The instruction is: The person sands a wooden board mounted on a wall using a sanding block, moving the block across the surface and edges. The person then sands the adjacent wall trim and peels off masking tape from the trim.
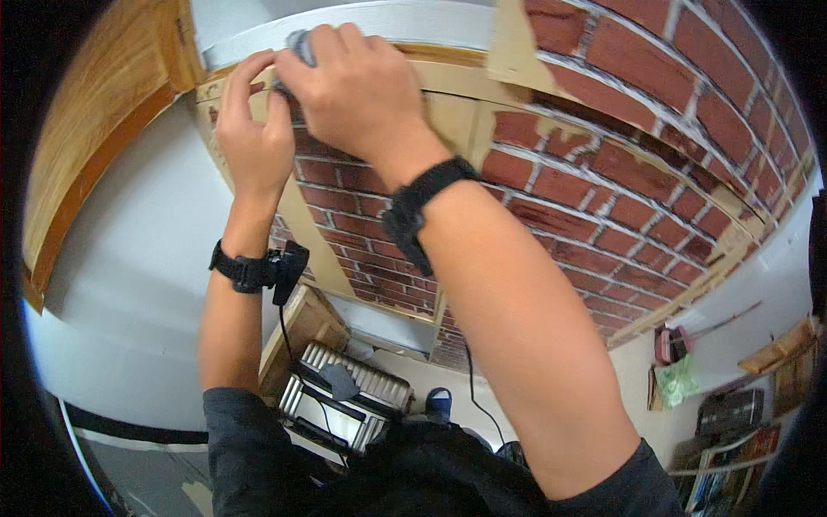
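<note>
At the top of the view, my right hand (362,90) is closed around a small grey item (299,48), possibly a wadded cloth; the fingers hide much of it. It is held against the upper part of a panel with a red brick pattern (349,194) and beige bands (452,123). My left hand (258,123) is beside it, thumb and fingers curved apart close to the grey item. Whether the left fingers grip anything cannot be made out. Both wrists wear black straps, and a dark device with a cable (289,271) hangs from the left one.
A wooden frame (103,168) curves along the left beside a pale wall (142,213). Below stands a ribbed white-and-black appliance or case (323,413) with a grey cloth (339,381) on it. A blue slipper (439,404) shows on the floor. Books (717,485) stand at the lower right.
</note>
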A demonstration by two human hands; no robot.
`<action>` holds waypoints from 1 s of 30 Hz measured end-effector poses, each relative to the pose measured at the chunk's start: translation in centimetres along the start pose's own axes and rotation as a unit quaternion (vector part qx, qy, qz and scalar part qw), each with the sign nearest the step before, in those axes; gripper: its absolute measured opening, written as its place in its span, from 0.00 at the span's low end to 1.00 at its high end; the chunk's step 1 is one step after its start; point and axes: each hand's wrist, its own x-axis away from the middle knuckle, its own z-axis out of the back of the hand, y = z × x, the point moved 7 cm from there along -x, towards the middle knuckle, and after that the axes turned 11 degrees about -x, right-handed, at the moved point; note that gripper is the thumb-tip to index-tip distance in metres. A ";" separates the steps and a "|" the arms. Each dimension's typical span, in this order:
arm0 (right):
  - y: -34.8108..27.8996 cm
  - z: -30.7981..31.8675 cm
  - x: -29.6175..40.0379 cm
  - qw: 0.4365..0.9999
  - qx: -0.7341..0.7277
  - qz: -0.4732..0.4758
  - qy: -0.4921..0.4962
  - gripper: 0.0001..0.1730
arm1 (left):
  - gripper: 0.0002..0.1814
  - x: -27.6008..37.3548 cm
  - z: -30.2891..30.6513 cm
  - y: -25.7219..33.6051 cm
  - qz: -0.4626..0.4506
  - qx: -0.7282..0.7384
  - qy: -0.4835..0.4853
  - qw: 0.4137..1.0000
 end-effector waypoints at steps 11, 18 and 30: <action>0.3 0.1 -0.1 1.000 -0.013 -0.011 -0.018 0.06 | 0.22 -0.4 2.7 10.9 -0.177 0.007 -0.067 0.982; 0.3 -0.1 -0.2 0.995 -0.091 -0.012 -0.026 0.06 | 0.19 0.7 4.7 22.1 -0.328 0.267 -0.340 0.840; -0.1 0.2 0.0 0.995 -0.017 -0.027 -0.094 0.16 | 0.12 -1.0 4.0 22.5 -0.276 0.279 -0.340 0.855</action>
